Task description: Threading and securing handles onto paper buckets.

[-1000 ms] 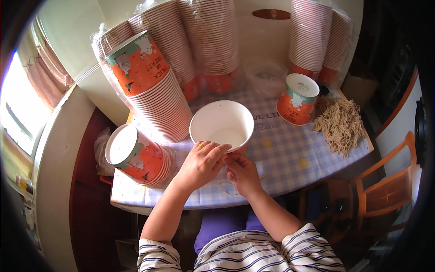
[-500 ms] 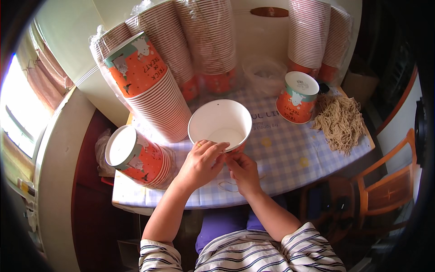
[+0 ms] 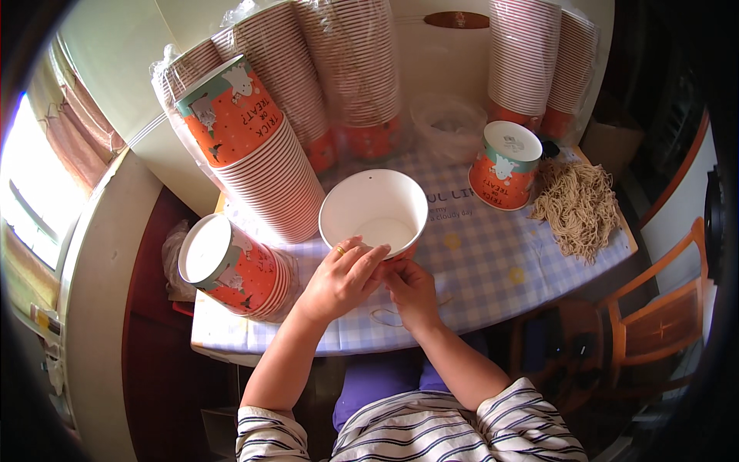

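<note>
A white-lined paper bucket point(image 3: 372, 199) stands mouth up before me, with a small dark hole near its far rim. My left hand point(image 3: 344, 279) grips its near rim, fingers reaching over the edge. Close against it, my right hand point(image 3: 410, 291) is closed in a pinch at the bucket's near outer wall. A thin tan cord point(image 3: 382, 321) curls on the tablecloth below and passes behind my right hand; the pinched part is hidden by the fingers. The fingertips of both hands nearly meet.
A tall stack of orange printed buckets point(image 3: 269, 173) and a shorter tipped stack point(image 3: 239, 269) stand left. Bagged stacks point(image 3: 350, 69) line the back. At right are an upturned bucket point(image 3: 504, 173), a heap of tan cords point(image 3: 577, 208) and a wooden chair point(image 3: 658, 316). A clear plastic tub point(image 3: 448, 127) sits behind.
The hands stay at the bucket's near rim. My left fingers and right hand have shifted very slightly; the bucket has barely moved.
</note>
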`<state>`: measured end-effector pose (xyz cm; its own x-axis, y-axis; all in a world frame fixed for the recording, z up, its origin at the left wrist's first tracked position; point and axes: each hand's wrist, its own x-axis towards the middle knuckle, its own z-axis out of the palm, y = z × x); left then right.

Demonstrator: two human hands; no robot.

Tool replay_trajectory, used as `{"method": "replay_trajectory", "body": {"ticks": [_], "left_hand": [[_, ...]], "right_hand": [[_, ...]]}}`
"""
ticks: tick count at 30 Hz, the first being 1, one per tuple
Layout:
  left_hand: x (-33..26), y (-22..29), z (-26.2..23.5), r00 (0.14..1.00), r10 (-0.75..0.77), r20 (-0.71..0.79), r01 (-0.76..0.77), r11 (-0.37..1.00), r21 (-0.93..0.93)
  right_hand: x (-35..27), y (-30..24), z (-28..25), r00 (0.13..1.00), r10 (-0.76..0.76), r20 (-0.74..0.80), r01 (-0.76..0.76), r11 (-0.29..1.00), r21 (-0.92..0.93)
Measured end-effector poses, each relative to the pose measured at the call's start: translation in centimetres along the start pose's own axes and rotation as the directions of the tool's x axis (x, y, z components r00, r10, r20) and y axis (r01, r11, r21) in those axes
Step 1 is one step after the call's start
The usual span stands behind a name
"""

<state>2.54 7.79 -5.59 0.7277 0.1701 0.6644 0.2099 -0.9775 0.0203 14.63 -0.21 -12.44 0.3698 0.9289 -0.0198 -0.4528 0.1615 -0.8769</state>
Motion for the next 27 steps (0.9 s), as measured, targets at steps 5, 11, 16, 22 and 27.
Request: {"method": "replay_trajectory", "body": {"ticks": [5,11,16,22,27], "left_hand": [[0.0,-0.2,0.1,1.0,0.015,-0.02,-0.015,1.0,0.01],[0.3,-0.2,0.2,0.998,-0.011,-0.06,0.009,1.0,-0.023],[-0.2,-0.3,0.1,0.999,-0.03,-0.019,0.03,0.998,-0.048],[0.0,1.6,-0.8,0.948,-0.173,-0.268,0.164,0.985,-0.058],[-3.8,6.8,2.9,0.853,-0.503,-0.138,0.386,0.786,-0.484]], "right_hand": [[0.2,0.3,-0.1,0.999,-0.05,-0.003,0.05,0.999,-0.021],[0.3,0.3,-0.2,0.999,-0.054,-0.01,0.053,0.997,-0.062],[-0.2,-1.0,0.1,1.0,0.019,-0.021,-0.019,1.0,-0.024],[0.3,-2.2,-3.3,0.976,0.127,0.175,-0.194,0.874,0.446],[1.7,-4.6,-4.4,0.955,0.046,0.293,-0.206,0.815,0.542]]}}
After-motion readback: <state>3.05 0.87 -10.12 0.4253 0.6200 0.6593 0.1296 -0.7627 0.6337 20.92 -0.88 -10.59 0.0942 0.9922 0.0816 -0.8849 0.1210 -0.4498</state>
